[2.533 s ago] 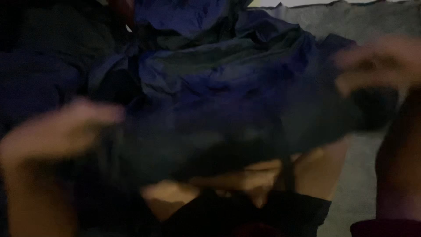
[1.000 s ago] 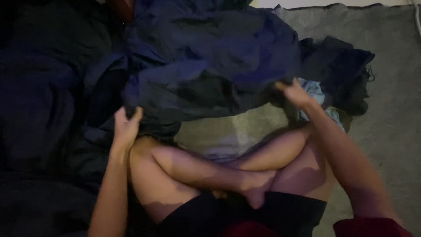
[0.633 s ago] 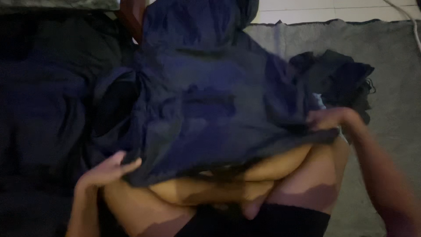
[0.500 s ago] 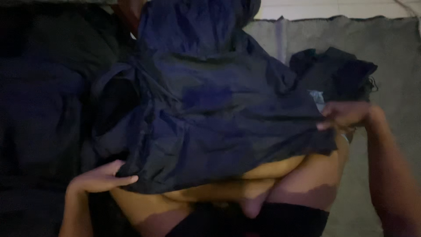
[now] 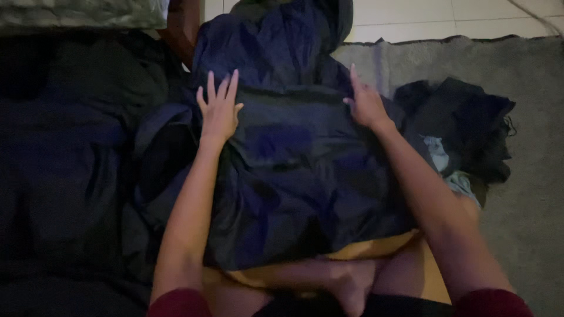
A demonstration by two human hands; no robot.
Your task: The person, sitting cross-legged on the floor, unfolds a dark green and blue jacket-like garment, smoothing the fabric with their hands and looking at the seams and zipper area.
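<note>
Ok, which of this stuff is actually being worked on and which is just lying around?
In hand:
- dark blue garment, spread over the lap
- left hand and right hand, both pressed flat on it

Lying about:
- dark clothes pile on the right
- grey rug
- dark bedding on the left

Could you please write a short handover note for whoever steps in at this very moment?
Left hand: flat, fingers spread, on the upper left of the dark blue garment.
Right hand: flat on its upper right edge.
The garment lies spread over the crossed legs and the grey rug. A dark clothes pile sits to its right, dark bedding to its left.
Done: garment laid out, still wrinkled.
Left: it shows no fold yet.
</note>
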